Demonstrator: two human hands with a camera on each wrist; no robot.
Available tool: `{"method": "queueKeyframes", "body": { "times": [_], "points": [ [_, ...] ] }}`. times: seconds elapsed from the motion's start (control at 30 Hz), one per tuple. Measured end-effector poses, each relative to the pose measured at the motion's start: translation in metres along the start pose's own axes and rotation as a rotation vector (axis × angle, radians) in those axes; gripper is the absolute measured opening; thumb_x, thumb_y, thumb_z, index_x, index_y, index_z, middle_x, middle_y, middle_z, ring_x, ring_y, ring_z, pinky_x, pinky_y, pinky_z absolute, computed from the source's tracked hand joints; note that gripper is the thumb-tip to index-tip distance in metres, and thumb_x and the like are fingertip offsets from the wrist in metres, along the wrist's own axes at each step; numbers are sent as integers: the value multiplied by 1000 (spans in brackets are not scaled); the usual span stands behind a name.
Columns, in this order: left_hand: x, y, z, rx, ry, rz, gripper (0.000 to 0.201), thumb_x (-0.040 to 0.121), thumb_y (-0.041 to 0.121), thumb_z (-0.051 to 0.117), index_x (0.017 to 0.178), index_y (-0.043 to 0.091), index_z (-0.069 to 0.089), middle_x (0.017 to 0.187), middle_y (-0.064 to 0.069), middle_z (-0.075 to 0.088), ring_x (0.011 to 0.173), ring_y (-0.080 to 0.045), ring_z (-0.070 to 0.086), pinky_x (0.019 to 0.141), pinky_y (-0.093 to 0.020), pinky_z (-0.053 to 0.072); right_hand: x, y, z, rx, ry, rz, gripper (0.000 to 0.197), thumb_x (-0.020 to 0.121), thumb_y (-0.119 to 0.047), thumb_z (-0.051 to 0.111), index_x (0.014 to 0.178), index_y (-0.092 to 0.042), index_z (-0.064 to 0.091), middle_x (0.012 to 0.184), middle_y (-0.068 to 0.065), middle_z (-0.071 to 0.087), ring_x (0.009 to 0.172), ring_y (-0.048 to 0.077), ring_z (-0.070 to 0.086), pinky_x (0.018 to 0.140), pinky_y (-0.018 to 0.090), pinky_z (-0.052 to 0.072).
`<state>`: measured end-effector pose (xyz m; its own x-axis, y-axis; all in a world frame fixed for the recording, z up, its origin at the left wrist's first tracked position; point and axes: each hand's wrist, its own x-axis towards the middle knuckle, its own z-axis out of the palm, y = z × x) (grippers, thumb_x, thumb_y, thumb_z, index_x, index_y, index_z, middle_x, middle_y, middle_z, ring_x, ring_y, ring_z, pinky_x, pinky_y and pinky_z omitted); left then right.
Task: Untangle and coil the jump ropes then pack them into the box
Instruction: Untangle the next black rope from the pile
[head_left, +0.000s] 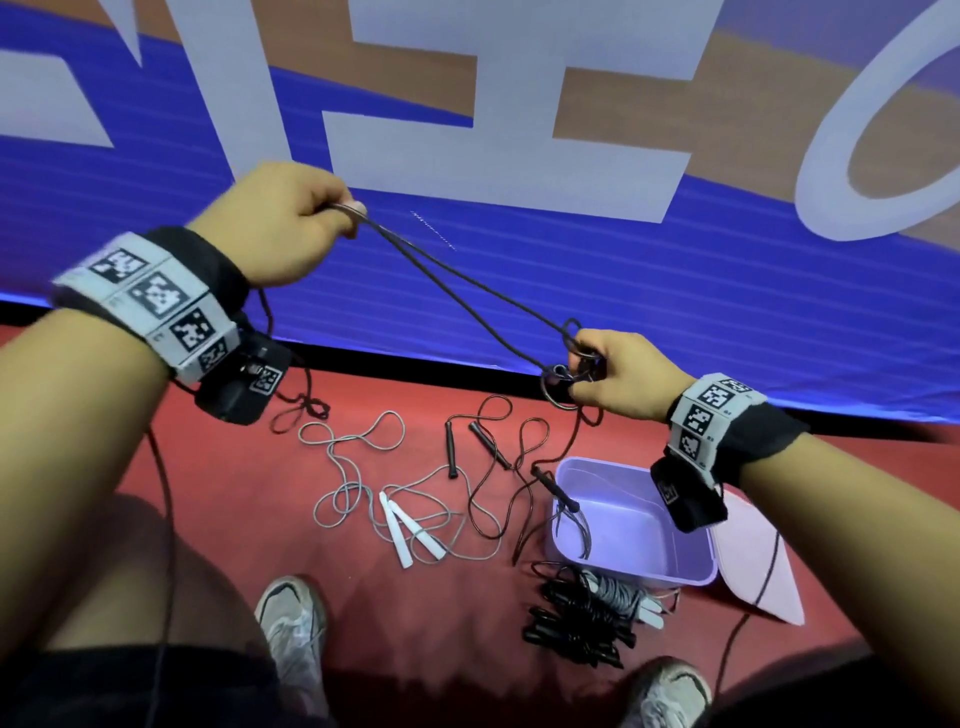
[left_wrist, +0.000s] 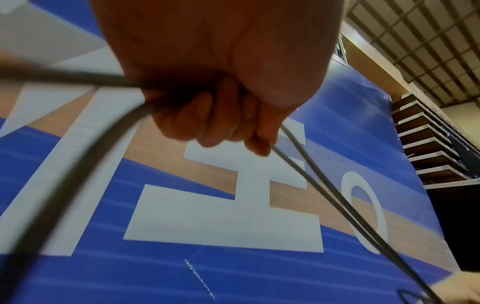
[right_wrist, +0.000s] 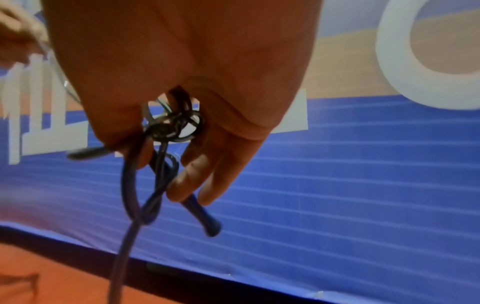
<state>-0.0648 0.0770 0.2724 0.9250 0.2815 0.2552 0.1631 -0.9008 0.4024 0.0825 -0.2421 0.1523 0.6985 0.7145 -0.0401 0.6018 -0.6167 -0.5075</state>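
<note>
Your left hand (head_left: 283, 221) is raised at about 10 o'clock, fingers curled tight around a doubled length of black jump rope (head_left: 457, 291), with 2 strands leaving the fist toward 4 o'clock. Your right hand (head_left: 621, 374) sits lower at 3 o'clock, thumb and fingers pinching a small bundle of coiled loops (right_wrist: 170, 125) of that same rope; the strands between the 2 hands are pulled nearly straight. A handle end (right_wrist: 205, 218) of the rope sticks out below your right fingers (right_wrist: 192, 176), and a tail hangs down from the bundle. On the red floor (head_left: 218, 467) at 6 o'clock lies a loose grey rope with white handles (head_left: 402, 530), tangled beside black handles (head_left: 452, 449) and reddish-brown cord. The lilac box (head_left: 691, 569) sits open at 5 o'clock, 1 black handle and some cord draped over its near-left rim. A pile of coiled ropes (head_left: 582, 618) lies just in front of the box, touching it. A pale lid (head_left: 753, 561) lies right of the box.
</note>
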Motion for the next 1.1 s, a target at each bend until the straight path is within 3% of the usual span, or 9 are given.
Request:
{"method": "queueKeyframes", "body": {
  "times": [0.1,0.2,0.33,0.47,0.57,0.63,0.77,0.9,1.1],
  "points": [
    [-1,-4,9,38,-121,-47,19,99,21,54,88,12,67,67,1,54,62,-15,48,57,-29,34,0,-4,2,20,-11,6,24,78,-18,79,80,-21,55,75,-12,59,65,2,56,63,18,39],
    [-3,-5,17,33,-290,-72,6,95,17,59,97,19,64,80,-3,64,72,-24,57,66,-34,44,1,-15,2,80,35,33,26,76,-19,82,77,-24,56,73,-11,61,65,10,58,62,17,43],
    [-11,2,30,-77,-633,-60,45,76,0,70,106,30,59,86,5,71,82,-28,67,82,-47,55,4,-39,-3,147,107,56,22,72,-19,82,76,-22,60,70,-10,62,62,8,56,60,15,44],
    [-21,17,43,-161,-881,-40,69,50,8,60,111,39,53,101,9,70,98,-20,67,63,-25,53,5,-58,-5,162,155,60,19,71,-19,81,71,-22,61,67,-9,64,63,10,59,63,20,46],
    [-22,24,54,-290,-881,-33,63,51,5,51,108,33,54,110,4,70,111,-21,65,75,-44,55,4,-69,-7,172,156,47,15,70,-19,79,68,-21,63,65,-5,68,66,15,65,64,25,52],
    [-23,33,57,-365,-827,-55,52,58,11,58,108,28,56,110,2,71,111,-22,65,85,-41,54,3,-75,-8,176,147,30,15,70,-20,78,66,-22,63,65,-4,69,65,14,66,62,24,52],
    [-28,52,69,-251,-690,68,54,70,56,82,105,25,54,103,7,67,93,-13,69,90,-41,55,1,-83,-9,192,146,16,13,70,-20,77,67,-21,64,65,-3,70,63,12,64,60,22,51],
    [-28,58,84,-225,-545,113,41,77,39,81,97,22,50,88,7,64,76,-14,59,80,-39,54,-2,-84,-14,205,156,-15,14,70,-19,76,69,-22,63,65,-4,68,62,12,63,60,24,51],
    [-26,63,91,-513,-551,67,16,88,12,72,96,15,58,80,-3,56,63,-20,47,65,-38,44,-3,-76,-18,187,206,-86,19,69,-22,76,79,-24,61,75,-10,63,71,11,59,69,36,52]
  ]
}}
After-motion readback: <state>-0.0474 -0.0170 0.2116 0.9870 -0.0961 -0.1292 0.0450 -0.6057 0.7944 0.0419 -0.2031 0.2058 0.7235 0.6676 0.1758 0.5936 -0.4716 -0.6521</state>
